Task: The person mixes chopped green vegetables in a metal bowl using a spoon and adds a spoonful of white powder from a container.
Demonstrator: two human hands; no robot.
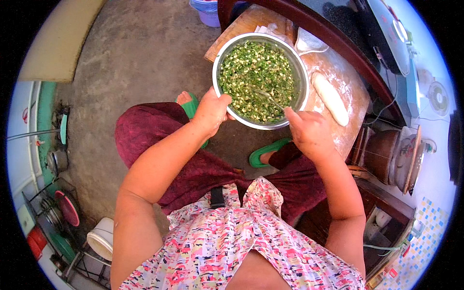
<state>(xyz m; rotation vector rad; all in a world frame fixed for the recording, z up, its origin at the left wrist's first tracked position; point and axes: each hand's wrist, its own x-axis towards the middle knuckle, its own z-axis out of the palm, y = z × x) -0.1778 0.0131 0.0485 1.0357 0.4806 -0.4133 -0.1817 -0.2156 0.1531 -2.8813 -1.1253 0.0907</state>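
A round metal bowl [261, 126] is filled with a mix of chopped greens and small pale bits [255, 72]. My left hand [212, 111] grips the bowl's rim on its lower left side, thumb over the edge. In my right hand [310, 130] is the handle of a metal utensil [270, 97], probably a spoon; its far end is buried in the greens. To the right of the bowl lies a long roll of pale dough [330, 98] on a floured wooden board [349, 81].
Behind the bowl are a crumpled plastic bag [273, 30] and a white cloth or bag [310, 40]. A dark red table edge [348, 58] runs above the board. A purple bucket [208, 14] stands on the floor, far side. At left is a metal rack [87, 266] with a white bucket [101, 237].
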